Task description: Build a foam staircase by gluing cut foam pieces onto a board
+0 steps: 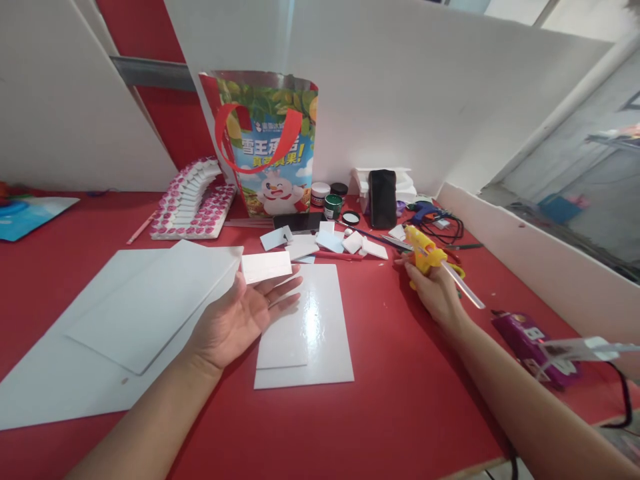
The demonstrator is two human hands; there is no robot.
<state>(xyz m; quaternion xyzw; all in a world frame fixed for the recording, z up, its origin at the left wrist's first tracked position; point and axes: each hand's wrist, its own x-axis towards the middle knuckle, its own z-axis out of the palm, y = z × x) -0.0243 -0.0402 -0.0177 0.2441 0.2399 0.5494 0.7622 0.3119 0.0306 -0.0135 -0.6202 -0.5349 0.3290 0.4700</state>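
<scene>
My left hand (237, 320) is turned palm up, with a small white foam board piece (267, 267) held at the thumb and fingertips. Below those fingers, a white foam board sheet (327, 333) lies flat on the red table with a thinner-looking piece on its left part. My right hand (436, 293) is wrapped round a yellow glue gun (425, 250), whose clear glue stick (465, 287) sticks out toward the lower right. Left of my left hand, large white boards (145, 300) lie overlapping, partly behind my forearm.
Small white offcuts (327, 241) and a red pen (340, 256) lie mid-table. Behind stand a printed bag (277, 147), paint jars (333, 207) and a black phone (383, 200). A pink-and-white curved model (193, 200) sits at the left. A purple power strip (535, 347) is at the right.
</scene>
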